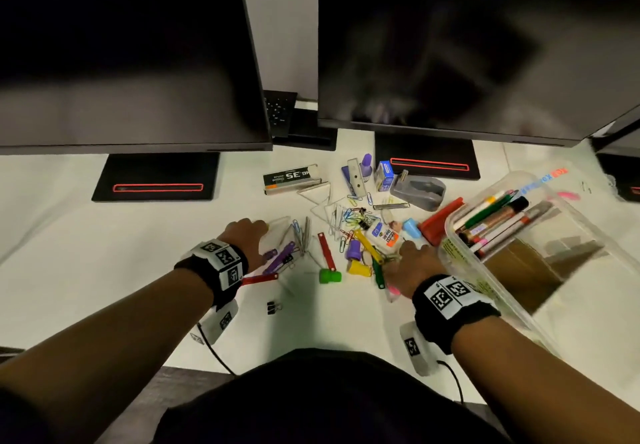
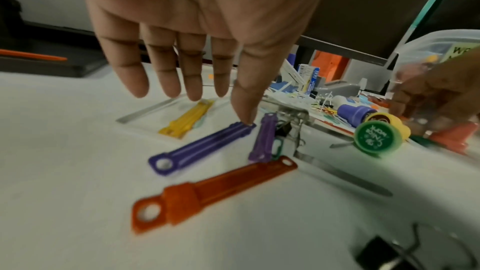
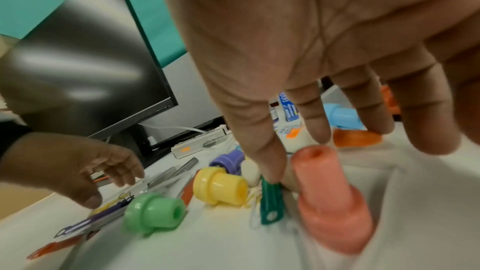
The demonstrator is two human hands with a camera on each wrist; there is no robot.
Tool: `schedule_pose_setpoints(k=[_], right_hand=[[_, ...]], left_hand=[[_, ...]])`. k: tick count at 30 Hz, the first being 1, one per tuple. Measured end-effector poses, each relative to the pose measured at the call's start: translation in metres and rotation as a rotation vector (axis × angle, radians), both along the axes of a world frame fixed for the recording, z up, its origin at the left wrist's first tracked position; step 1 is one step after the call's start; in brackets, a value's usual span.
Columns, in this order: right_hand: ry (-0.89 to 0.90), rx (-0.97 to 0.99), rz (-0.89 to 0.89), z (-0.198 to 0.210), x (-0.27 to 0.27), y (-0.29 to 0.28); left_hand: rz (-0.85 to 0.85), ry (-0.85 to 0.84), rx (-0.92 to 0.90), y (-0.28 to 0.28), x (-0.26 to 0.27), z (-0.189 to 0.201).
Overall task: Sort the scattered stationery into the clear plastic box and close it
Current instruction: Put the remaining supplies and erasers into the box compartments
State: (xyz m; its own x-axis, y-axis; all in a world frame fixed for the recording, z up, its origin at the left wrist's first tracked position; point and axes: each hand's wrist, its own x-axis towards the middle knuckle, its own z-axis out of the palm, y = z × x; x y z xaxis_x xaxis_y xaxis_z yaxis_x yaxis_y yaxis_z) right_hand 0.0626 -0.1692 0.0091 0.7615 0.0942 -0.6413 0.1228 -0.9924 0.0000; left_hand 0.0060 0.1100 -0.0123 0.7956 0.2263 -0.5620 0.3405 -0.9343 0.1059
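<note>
Stationery lies scattered over the white counter point(image 1: 86, 235) in front of two dark monitors point(image 1: 131, 52) — paper clips point(image 1: 348, 216), a staple box point(image 1: 289, 177), a grey tape dispenser point(image 1: 420, 189), a glue bottle point(image 1: 384, 234), round stamps and flat plastic clips. The clear plastic box point(image 1: 540, 235) stands open at the right, tilted, with markers point(image 1: 495, 218) lying inside along its far-left wall.

The left hand point(image 1: 247, 235) hovers palm down over the left side of the pile, its fingers point(image 2: 166, 77) straight and slightly apart, holding nothing; the thumb tip touches the far end of a purple clip point(image 2: 202, 149). Near it lie a yellow clip point(image 2: 187, 120) and an orange clip point(image 2: 207, 190).

The right hand point(image 1: 412, 263) reaches over the right side of the pile, just left of the box, fingers spread and straight. Its thumb tip rests on a green clip point(image 3: 270, 202). A pink stamp point(image 3: 330, 198) stands upright just below the palm; a yellow stamp point(image 3: 221, 186) and a green stamp point(image 3: 153, 213) lie on their sides to the left. A black binder clip point(image 1: 273, 306) sits alone nearer the person.
</note>
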Motion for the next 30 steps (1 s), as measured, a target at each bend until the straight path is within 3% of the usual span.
schedule_pose_setpoints(k=[4, 8, 12, 15, 17, 22, 24, 27, 30], right_hand=[[0.033, -0.048, 0.063, -0.008, -0.006, 0.002], [0.012, 0.039, 0.080, -0.015, -0.011, 0.011], [-0.011, 0.261, -0.137, -0.013, -0.005, 0.024], [-0.053, 0.230, -0.141, 0.002, 0.013, 0.029], [-0.137, 0.276, -0.163, 0.013, 0.030, 0.034], [-0.400, 0.489, -0.482, 0.013, 0.083, 0.043], [-0.435, 0.404, -0.601, 0.010, 0.105, 0.040], [-0.284, 0.181, -0.658, 0.003, 0.130, 0.043], [-0.131, -0.038, -0.409, 0.001, 0.138, 0.046]], left_hand=[[0.121, 0.030, -0.046, 0.006, -0.013, -0.008], [0.095, 0.057, -0.054, 0.007, -0.020, -0.010], [0.034, 0.058, -0.033, 0.004, -0.018, -0.010], [0.039, 0.020, -0.057, 0.002, -0.015, -0.013], [0.071, -0.017, -0.069, 0.004, -0.014, -0.013], [0.136, -0.044, -0.069, 0.016, -0.016, -0.008], [0.160, -0.073, -0.065, 0.020, -0.018, -0.006], [0.154, -0.095, -0.055, 0.024, -0.018, -0.004], [0.117, -0.112, -0.081, 0.023, -0.010, -0.003]])
